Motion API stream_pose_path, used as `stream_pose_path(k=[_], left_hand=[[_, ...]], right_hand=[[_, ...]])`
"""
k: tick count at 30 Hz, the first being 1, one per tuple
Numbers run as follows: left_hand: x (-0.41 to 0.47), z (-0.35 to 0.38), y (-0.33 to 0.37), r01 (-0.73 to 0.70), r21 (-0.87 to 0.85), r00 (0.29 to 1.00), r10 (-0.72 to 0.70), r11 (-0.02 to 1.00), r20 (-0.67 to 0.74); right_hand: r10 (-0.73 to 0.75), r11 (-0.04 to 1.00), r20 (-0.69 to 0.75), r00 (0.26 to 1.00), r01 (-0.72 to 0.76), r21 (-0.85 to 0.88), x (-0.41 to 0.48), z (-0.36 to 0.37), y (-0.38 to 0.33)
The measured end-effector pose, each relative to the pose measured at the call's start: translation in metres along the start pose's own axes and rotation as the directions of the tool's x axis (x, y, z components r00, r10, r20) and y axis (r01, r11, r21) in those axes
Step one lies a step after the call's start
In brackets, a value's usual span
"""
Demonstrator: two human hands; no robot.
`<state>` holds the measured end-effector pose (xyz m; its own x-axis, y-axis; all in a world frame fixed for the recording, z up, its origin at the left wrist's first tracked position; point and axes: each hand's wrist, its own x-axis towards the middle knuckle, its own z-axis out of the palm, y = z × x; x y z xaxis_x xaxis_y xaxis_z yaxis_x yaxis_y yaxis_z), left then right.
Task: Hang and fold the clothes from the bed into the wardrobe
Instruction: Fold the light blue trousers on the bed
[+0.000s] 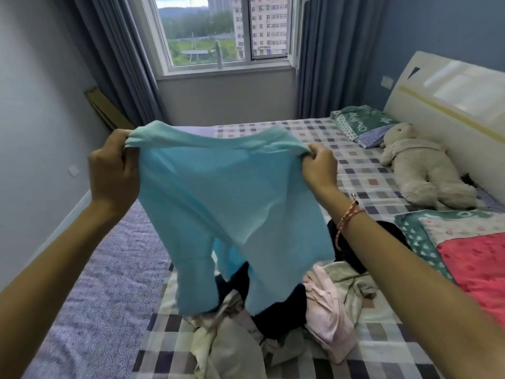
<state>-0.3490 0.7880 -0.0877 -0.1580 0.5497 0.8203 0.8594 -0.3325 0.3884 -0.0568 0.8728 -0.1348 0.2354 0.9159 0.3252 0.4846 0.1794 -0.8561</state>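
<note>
Over the checked bed (363, 173), open air ahead to the window (226, 31), holds the light blue garment (218, 201) spread wide, one top corner pinched in the left hand (114, 173), the other in the right hand (319, 168), hem hanging above the clothes heap (328, 310), stuffed bear (423, 170) off right beside the headboard (451, 99).

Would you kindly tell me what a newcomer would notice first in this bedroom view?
The eye goes first to the light blue garment, held up in the middle of the view, the left hand and the right hand each gripping a top corner. Below it a heap of clothes lies on the checked bed, and a pale plush toy lies at the right by the headboard.
</note>
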Motion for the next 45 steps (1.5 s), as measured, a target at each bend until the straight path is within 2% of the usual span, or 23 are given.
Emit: stream_pose_path(k=[2,4,6,7,8,9,10,12,14,16,18,20,22,23,25,27,28,30,33,38,41,44,45], left_hand=[[-0.001,-0.002,0.002,0.083,0.005,0.996,-0.083,0.997,-0.008],[-0.006,0.011,0.001,0.356,-0.064,0.934,-0.357,0.932,-0.014],[-0.015,0.028,-0.002,0.722,-0.172,0.69,-0.715,0.67,0.113],[-0.024,0.035,-0.006,0.827,-0.21,0.557,-0.81,0.522,0.182],[-0.031,0.041,-0.007,0.874,-0.211,0.48,-0.847,0.438,0.229],[-0.037,0.044,-0.008,0.887,-0.188,0.458,-0.854,0.422,0.246],[-0.042,0.043,-0.008,0.88,-0.161,0.474,-0.845,0.447,0.249],[-0.046,0.038,-0.009,0.816,-0.126,0.576,-0.773,0.564,0.266],[-0.05,0.03,-0.019,0.649,-0.065,0.737,-0.606,0.758,0.301],[-0.055,0.022,-0.03,0.461,-0.057,0.838,-0.413,0.886,0.358],[-0.056,0.016,-0.039,0.374,-0.064,0.855,-0.317,0.925,0.409],[-0.056,0.012,-0.046,0.36,-0.063,0.825,-0.286,0.931,0.487],[-0.053,0.008,-0.042,0.455,-0.086,0.734,-0.318,0.887,0.6],[-0.052,0.004,-0.038,0.559,-0.104,0.648,-0.355,0.823,0.675],[-0.055,-0.004,-0.027,0.811,-0.089,0.35,-0.358,0.578,0.866],[-0.061,-0.01,-0.017,0.902,0.023,0.094,-0.249,0.43,0.964],[-0.063,-0.013,-0.011,0.91,0.055,0.021,-0.178,0.41,0.984],[-0.07,-0.018,0.001,0.92,0.075,-0.047,-0.08,0.385,0.996],[-0.075,-0.022,0.018,0.942,0.01,-0.009,-0.006,0.336,1.0],[-0.068,-0.02,0.034,0.896,-0.255,0.329,-0.16,0.364,0.931],[-0.069,-0.019,0.047,0.844,-0.368,0.448,-0.136,0.39,0.883],[-0.071,-0.015,0.064,0.801,-0.41,0.47,-0.035,0.436,0.882],[-0.072,-0.014,0.067,0.792,-0.405,0.458,-0.007,0.457,0.889]], right_hand=[[-0.014,0.996,-0.003,1.0,0.014,0.089,0.004,0.001,-0.011],[0.011,0.982,0.003,1.0,-0.012,0.186,0.003,0.005,-0.021],[0.053,0.972,0.041,0.998,-0.061,0.228,-0.003,0.016,-0.024],[0.064,0.976,0.086,0.994,-0.08,0.201,-0.008,0.023,-0.021],[0.053,0.986,0.134,0.99,-0.073,0.149,-0.012,0.027,-0.017],[0.026,0.996,0.191,0.981,-0.042,0.08,-0.017,0.03,-0.011],[-0.008,1.0,0.253,0.967,0.007,0.008,-0.021,0.031,-0.004],[-0.044,0.985,0.371,0.927,0.102,-0.138,-0.024,0.027,0.011],[0.006,0.958,0.46,0.888,0.126,-0.256,-0.023,0.017,0.024],[0.059,0.955,0.536,0.842,0.11,-0.277,-0.023,0.008,0.037],[0.103,0.97,0.592,0.799,0.05,-0.236,-0.023,0.002,0.044],[0.058,0.967,0.541,0.839,0.088,-0.24,-0.021,-0.001,0.047],[-0.018,0.975,0.386,0.922,0.101,-0.197,-0.015,0.002,0.048],[-0.027,0.986,0.316,0.948,0.077,-0.147,-0.012,0.004,0.046],[0.008,0.999,0.233,0.972,0.002,-0.042,-0.008,0.01,0.042],[0.063,0.993,0.208,0.976,-0.083,0.089,-0.007,0.015,0.04],[0.08,0.983,0.198,0.977,-0.11,0.145,-0.007,0.018,0.038],[0.09,0.977,0.171,0.981,-0.12,0.175,-0.007,0.02,0.038],[0.092,0.984,0.201,0.975,-0.12,0.129,-0.006,0.021,0.039],[0.129,0.895,0.504,0.854,-0.319,0.313,-0.04,0.019,0.021],[-0.032,0.863,0.747,0.663,-0.358,0.355,-0.074,0.017,0.002],[-0.231,0.952,0.895,0.38,-0.101,0.289,-0.105,0.024,-0.023],[-0.251,0.961,0.91,0.328,-0.027,0.275,-0.112,0.028,-0.031]])
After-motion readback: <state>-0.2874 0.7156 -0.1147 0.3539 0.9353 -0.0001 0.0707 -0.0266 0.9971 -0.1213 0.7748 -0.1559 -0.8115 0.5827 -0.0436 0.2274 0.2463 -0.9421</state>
